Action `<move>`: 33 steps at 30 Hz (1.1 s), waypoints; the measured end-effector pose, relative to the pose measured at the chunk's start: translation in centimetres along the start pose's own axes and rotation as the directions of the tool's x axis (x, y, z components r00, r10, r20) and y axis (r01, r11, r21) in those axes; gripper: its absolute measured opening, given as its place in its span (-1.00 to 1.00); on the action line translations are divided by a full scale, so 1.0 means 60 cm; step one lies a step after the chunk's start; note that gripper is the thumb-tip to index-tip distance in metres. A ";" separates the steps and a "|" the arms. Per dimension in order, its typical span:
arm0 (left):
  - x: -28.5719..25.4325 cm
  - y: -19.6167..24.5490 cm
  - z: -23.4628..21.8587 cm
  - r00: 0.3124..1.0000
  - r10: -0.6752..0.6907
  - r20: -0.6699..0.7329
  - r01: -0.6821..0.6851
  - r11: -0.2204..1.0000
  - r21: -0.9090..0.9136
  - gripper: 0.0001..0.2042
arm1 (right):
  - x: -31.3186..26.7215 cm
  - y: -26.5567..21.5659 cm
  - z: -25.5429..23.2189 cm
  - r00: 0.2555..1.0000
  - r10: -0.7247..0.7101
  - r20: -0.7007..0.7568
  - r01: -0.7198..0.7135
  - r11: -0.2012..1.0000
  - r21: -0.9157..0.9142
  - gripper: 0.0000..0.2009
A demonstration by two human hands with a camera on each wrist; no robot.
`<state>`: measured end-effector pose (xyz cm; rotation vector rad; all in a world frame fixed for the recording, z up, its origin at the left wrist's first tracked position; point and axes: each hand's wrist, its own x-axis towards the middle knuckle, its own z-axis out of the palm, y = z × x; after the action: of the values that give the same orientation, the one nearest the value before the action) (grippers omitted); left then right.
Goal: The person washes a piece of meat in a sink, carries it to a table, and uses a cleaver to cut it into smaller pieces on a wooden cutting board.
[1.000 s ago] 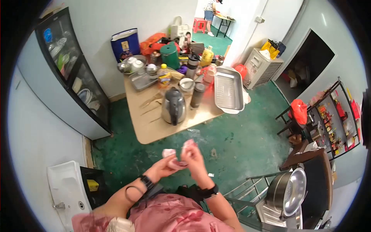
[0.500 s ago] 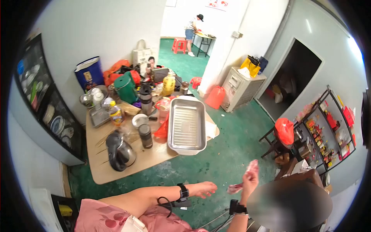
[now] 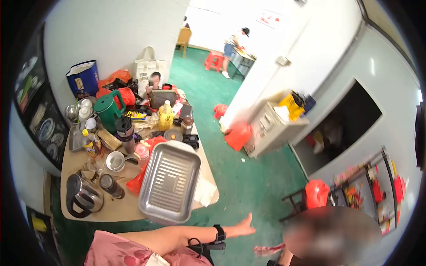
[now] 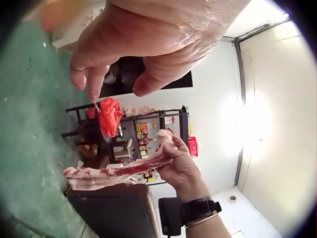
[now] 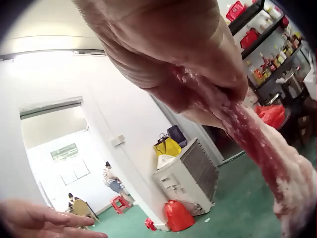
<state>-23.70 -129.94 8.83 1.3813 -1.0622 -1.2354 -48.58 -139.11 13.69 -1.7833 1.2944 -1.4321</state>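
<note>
A long strip of raw meat [image 4: 114,177], red with pale fat, hangs from my right hand [image 4: 179,166]. Thumb and fingers pinch it near one end, and the rest stretches out beyond them in the right wrist view [image 5: 262,153]. In the head view a blurred patch hides most of that hand, while the free end of the strip shows beside it. My left hand [image 3: 239,227] reaches out to the right with nothing in it. Its wet fingers and thumb are spread apart in the left wrist view.
The table [image 3: 120,214] on the left bears a large metal roasting pan [image 3: 171,181], a kettle [image 3: 84,195], a dark tumbler [image 3: 112,186] and several bottles. Right of it stand a red bag [image 3: 238,136] on the floor and a dark shelf rack. Another person [image 3: 230,46] stands in the far room.
My hands have parted: the left let go of the meat, and the right carried it off to the right. The view has swung right, so the table and pan now appear further left.
</note>
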 end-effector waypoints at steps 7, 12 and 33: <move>0.282 0.021 -0.031 0.998 0.006 0.058 -0.002 0.997 -0.077 -0.09 | 0.274 0.148 0.186 0.845 0.155 0.512 -0.344 0.891 0.298 -0.70; 0.454 0.089 -0.086 0.997 0.065 -0.031 -0.067 0.995 -0.068 -0.09 | 0.439 0.089 0.381 0.675 0.014 0.737 -0.483 0.764 0.428 -0.70; 0.907 0.168 -0.793 0.637 0.233 -0.735 -0.159 0.972 0.170 -0.75 | 0.828 -0.138 1.279 0.059 -0.435 0.898 -0.732 0.593 0.336 -0.44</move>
<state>29.32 -179.99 11.45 1.5827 -0.6357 -0.3476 25.56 -192.98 18.72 -1.2110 -0.0798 -0.0854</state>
